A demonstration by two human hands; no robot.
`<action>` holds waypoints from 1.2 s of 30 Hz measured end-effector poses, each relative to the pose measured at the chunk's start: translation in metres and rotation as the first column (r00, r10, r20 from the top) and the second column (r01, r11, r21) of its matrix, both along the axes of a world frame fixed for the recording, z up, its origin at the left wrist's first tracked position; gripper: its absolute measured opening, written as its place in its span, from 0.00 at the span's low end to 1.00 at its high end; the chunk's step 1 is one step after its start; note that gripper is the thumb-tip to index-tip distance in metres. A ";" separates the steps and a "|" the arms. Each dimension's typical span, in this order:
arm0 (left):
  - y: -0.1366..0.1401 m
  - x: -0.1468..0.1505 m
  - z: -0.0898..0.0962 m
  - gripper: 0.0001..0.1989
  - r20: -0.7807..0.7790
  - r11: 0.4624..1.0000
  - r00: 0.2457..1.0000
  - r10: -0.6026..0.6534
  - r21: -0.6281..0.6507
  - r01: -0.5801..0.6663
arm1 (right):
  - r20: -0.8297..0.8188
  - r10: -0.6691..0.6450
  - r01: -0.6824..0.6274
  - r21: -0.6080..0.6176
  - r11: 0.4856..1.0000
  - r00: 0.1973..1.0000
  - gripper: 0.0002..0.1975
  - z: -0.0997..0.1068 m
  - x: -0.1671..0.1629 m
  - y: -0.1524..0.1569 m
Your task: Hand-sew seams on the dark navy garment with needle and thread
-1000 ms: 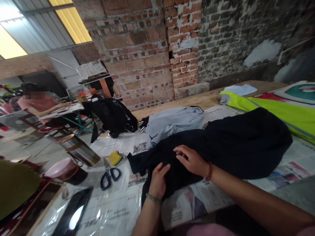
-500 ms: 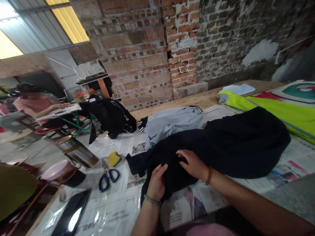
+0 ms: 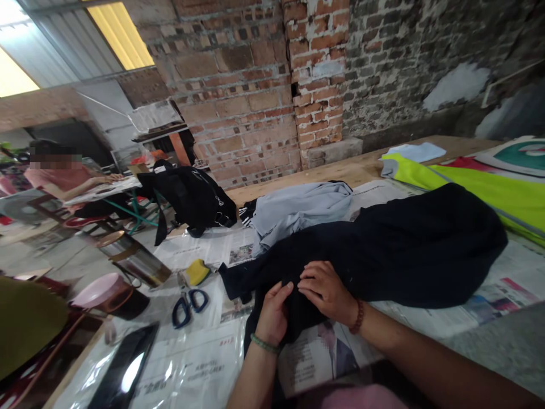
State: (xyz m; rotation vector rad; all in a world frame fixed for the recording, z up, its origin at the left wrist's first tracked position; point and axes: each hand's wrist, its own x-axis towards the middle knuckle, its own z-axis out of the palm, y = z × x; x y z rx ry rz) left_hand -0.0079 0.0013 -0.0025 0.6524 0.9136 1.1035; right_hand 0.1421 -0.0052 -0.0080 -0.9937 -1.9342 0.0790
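Note:
A dark navy garment (image 3: pixel 409 244) lies stretched across the newspaper-covered table in front of me, its narrow end to the left. My left hand (image 3: pixel 273 315), with a green bangle, grips the near edge of the cloth, thumb on top and fingers largely hidden. Close beside its thumb, my right hand (image 3: pixel 323 289), wearing a reddish bead bracelet, has its fingers bent together on the same cloth; the fingertips are partly lost against the dark fabric. Behind the garment lies a folded grey garment (image 3: pixel 298 207) with black-and-white striped edges.
To the left are blue-handled scissors (image 3: pixel 189 308), a yellow pad (image 3: pixel 197 272), a phone (image 3: pixel 123 369), a lidded cup (image 3: pixel 110 295) and a metal flask (image 3: pixel 134 258). A black bag (image 3: pixel 196 199) stands behind. A neon-yellow garment (image 3: pixel 472 184) lies right. A person (image 3: pixel 72 176) sits far left.
My right hand has moved slightly left, closer to my left thumb, and its fingers have drawn together on the cloth. My left hand keeps its hold.

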 end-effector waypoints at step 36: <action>-0.001 0.000 -0.007 0.09 -0.133 0.984 0.985 -0.110 0.129 0.127 | -0.918 -0.088 -0.920 -0.391 0.038 0.386 0.08 0.040 -0.004 0.007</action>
